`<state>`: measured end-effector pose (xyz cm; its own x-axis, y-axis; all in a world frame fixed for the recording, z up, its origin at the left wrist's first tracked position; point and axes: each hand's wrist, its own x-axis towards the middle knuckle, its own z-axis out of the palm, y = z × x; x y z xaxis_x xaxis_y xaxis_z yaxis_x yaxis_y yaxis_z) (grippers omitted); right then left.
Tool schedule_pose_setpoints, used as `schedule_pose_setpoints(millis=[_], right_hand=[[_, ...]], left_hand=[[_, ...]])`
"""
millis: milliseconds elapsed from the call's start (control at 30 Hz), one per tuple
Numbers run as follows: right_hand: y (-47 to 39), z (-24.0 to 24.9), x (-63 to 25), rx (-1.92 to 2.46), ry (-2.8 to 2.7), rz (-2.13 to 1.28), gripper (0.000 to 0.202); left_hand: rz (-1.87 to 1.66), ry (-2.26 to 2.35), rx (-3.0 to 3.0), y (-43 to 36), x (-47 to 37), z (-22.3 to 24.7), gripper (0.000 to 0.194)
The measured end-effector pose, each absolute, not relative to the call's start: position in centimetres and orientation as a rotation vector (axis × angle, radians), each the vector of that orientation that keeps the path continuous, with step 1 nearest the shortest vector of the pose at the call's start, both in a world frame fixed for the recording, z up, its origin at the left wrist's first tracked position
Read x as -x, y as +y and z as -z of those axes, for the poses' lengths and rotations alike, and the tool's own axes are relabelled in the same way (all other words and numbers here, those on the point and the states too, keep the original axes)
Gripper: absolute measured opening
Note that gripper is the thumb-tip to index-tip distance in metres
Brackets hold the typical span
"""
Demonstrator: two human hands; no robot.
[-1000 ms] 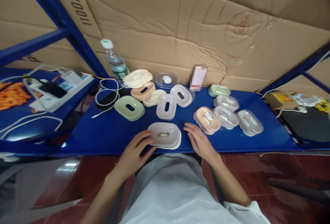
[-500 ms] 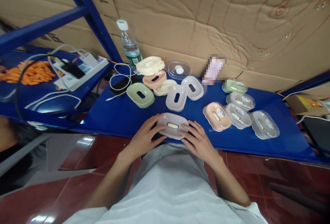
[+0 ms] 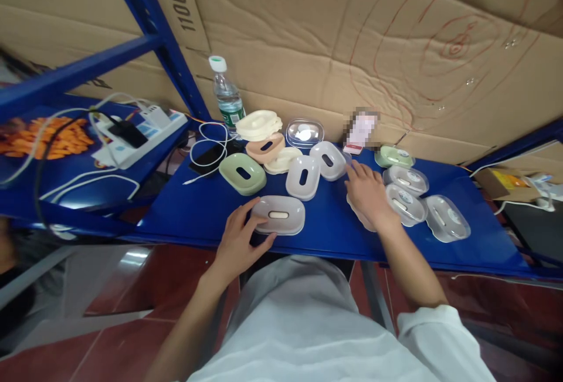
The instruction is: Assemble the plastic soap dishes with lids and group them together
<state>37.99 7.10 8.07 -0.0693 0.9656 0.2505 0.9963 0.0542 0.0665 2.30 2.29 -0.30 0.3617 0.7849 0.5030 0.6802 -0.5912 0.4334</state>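
A grey oval soap dish (image 3: 292, 216) with a pale insert in its slot lies near the table's front edge. My left hand (image 3: 241, 230) grips its left end, thumb at the front and fingers behind. My right hand (image 3: 367, 191) stretches over a peach soap dish (image 3: 358, 213), mostly hidden beneath it. Its fingertips are beside a clear plastic edge next to a grey slotted dish (image 3: 336, 166); contact is unclear. Another grey slotted dish (image 3: 295, 181) and a green one (image 3: 235, 181) are behind my left hand. A clear lid (image 3: 292, 129) lies farther back.
Several lidded dishes, including a grey one (image 3: 446, 220), occupy the right side. A water bottle (image 3: 229, 97), stacked cream parts (image 3: 257, 124) and a white cable (image 3: 200, 146) are at the back left. A power strip (image 3: 165, 134) and orange pieces (image 3: 57, 138) lie beyond the blue post.
My right hand has left the front grey dish and moved right and back, over the peach dish. My left hand stays on the front dish, which sits slightly farther left.
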Motion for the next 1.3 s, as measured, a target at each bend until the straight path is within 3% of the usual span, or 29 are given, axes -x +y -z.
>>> schedule_pose_setpoints(millis=[233, 433, 633, 733, 800, 933, 1033, 1300], right_hand=[[12.5, -8.6, -42.0, 2.018, -2.386, 0.023, 0.061], [15.3, -7.8, -40.8, 2.023, -2.335, -0.164, 0.086], [15.4, -8.9, -42.0, 1.839, -2.12, -0.271, 0.056], [12.9, -10.7, -42.6, 1.737, -1.936, -0.283, 0.055], [10.1, -11.5, -42.0, 1.631, -1.887, -0.193, 0.057], [3.2, -9.8, -38.0, 1.29, -2.093, -0.141, 0.065], [-0.8, -6.3, -34.3, 1.09, -2.291, -0.174, 0.069], [-1.8, -3.2, -31.9, 1.149, -2.456, -0.197, 0.066]], left_hand=[[-1.057, 1.319, -2.457, 2.3, -2.4, 0.4, 0.024], [-1.038, 1.361, -2.465, 2.2, -2.6, 0.3, 0.024], [-1.04, 1.337, -2.423, 2.1, -2.5, -0.1, 0.023], [-1.049, 1.229, -2.369, 1.9, -2.3, -0.1, 0.023], [-1.059, 1.183, -2.3, 1.8, -2.4, 0.0, 0.034], [-1.042, 1.233, -2.149, 1.5, -2.9, 0.6, 0.078], [-1.072, 1.162, -2.179, 1.4, -3.4, 0.9, 0.09], [-1.037, 1.0, -2.239, 1.6, -2.9, 0.5, 0.065]])
